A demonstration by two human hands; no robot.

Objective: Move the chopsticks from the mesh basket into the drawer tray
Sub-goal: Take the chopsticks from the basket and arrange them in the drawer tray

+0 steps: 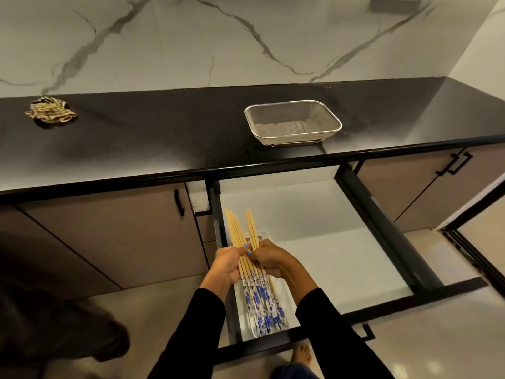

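Observation:
A bundle of several wooden chopsticks (240,233) with blue-and-white patterned ends lies over the clear drawer tray (266,234) at the left side of the open drawer (328,247). My left hand (226,265) and my right hand (269,258) both grip the bundle near its middle, from either side. The plain tips point toward the counter and fan out slightly; the patterned ends rest in the tray near the drawer front. The steel mesh basket (293,122) stands on the black counter with nothing in it.
A crumpled striped cloth (50,112) lies on the black counter (164,132) at the far left. Closed cabinet doors with black handles flank the drawer. A bare foot (300,356) stands on the floor below the drawer front.

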